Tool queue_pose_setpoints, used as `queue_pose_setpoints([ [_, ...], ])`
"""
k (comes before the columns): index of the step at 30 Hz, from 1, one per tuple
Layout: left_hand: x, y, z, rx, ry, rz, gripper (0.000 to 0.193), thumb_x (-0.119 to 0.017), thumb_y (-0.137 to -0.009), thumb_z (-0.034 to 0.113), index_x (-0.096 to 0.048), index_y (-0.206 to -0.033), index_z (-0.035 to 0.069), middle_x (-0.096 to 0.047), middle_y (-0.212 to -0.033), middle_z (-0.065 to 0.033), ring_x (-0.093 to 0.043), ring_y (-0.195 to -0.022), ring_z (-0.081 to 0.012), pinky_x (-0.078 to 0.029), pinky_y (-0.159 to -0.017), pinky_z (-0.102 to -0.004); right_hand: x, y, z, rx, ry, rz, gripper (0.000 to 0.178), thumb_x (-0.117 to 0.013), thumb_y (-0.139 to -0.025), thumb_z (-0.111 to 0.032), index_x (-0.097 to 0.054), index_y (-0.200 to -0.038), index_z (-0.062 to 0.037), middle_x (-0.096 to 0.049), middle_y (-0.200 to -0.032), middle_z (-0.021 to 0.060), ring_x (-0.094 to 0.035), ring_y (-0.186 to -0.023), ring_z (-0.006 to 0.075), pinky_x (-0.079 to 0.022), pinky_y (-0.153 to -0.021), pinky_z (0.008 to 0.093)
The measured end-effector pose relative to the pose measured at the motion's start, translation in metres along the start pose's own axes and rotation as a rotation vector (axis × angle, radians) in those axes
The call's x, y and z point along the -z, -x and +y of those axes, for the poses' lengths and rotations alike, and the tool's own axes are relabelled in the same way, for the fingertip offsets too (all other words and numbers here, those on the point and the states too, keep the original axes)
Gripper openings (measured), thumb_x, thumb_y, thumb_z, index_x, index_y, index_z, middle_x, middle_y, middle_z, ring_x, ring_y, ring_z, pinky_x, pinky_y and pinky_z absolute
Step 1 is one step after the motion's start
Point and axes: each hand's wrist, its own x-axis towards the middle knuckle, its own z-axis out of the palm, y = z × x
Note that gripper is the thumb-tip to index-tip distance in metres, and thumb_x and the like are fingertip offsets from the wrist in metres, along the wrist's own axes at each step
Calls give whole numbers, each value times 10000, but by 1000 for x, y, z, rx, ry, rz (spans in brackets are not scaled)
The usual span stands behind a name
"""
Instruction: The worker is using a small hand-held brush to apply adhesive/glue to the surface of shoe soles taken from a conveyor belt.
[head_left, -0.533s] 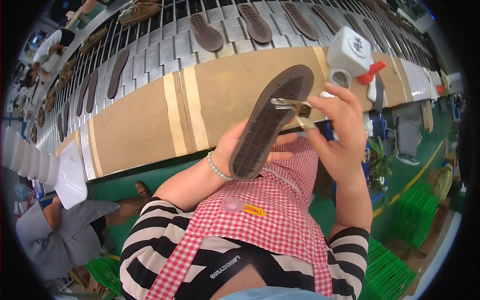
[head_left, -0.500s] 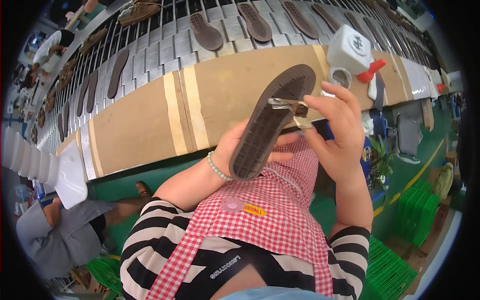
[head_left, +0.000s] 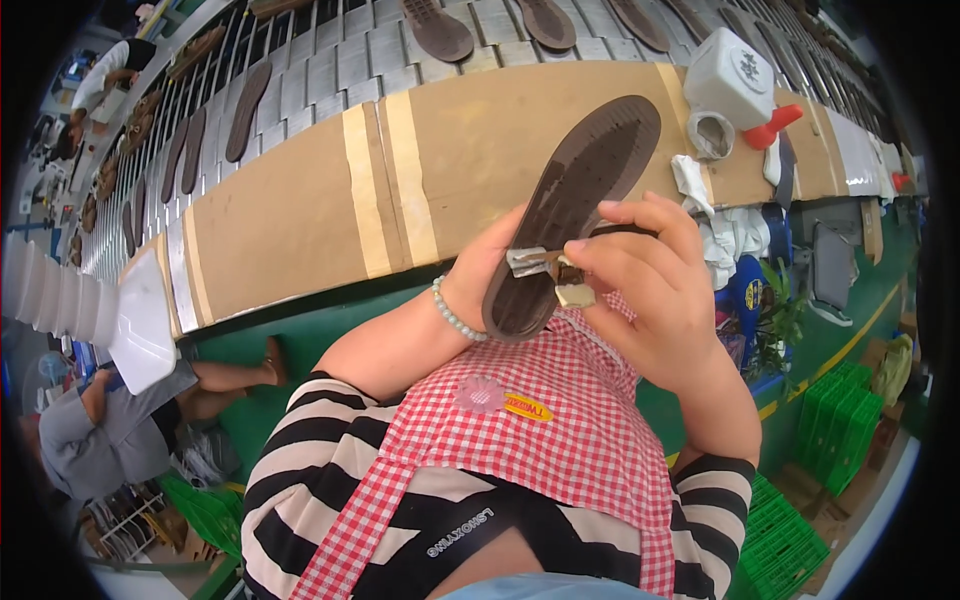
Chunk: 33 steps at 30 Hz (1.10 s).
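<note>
From the head view, the dark shoe sole (head_left: 575, 215) I hold has tipped slightly more upright than half a second ago, above the near edge of the cardboard-covered worktop (head_left: 300, 220), so the work stays in hand. My left hand (head_left: 478, 275) cups it from behind, grip closed; my right hand (head_left: 655, 290) pinches a small metal tool (head_left: 545, 265) against its tread.

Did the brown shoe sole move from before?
No. The dark brown rubber shoe sole still sits against the same spot on the cardboard-covered table edge.
</note>
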Motion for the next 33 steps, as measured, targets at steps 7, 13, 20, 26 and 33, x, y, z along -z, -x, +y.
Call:
queue_pose_setpoints([
  [7, 1, -10, 3, 25, 62, 107, 444, -378, -1071, 328, -542, -1332, 9, -653, -1206, -156, -687, -992, -243, -587, -848, -381, -8, 4, -8, 56, -80, -87, 398, -764, -633, -78, -728, -1028, -106, -691, -990, 15, -615, -1110, 258, -421, -1035, 517],
  [13, 8, -12, 3, 77, 11, 153, 402, -371, -1072, 287, -571, -1280, 7, -684, -1122, -147, -701, -923, -230, -601, -795, -366, 3, 2, -9, 117, -26, -216, 251, -696, -731, -167, -744, -977, -169, -699, -979, -28, -617, -1111, 225, -404, -1066, 507],
  [20, 16, -13, 2, 166, 309, -58, 506, -325, -1066, 310, -437, -1421, -33, -560, -1343, -241, -636, -1129, -353, -573, -918, -438, 30, -2, -11, 132, 87, -331, 323, -753, -679, -80, -744, -994, -149, -711, -1028, -5, -612, -1113, 269, -400, -1066, 522],
  [26, 6, -19, 5, -6, 104, -13, 495, -380, -1060, 367, -489, -1428, 54, -517, -1429, -194, -442, -1378, -358, -396, -1120, -579, 12, 24, -11, -256, -107, 41, 481, -860, -618, -107, -701, -1068, -45, -703, -1017, 76, -628, -1060, 313, -492, -922, 434],
  [33, 3, -19, 11, 57, 124, 2, 578, -372, -1045, 395, -349, -1520, 66, -313, -1575, -191, -300, -1450, -411, -339, -1160, -569, -10, 41, -8, -364, -294, 23, 490, -877, -644, -72, -669, -1083, -4, -676, -1051, 130, -642, -991, 269, -512, -844, 346],
])
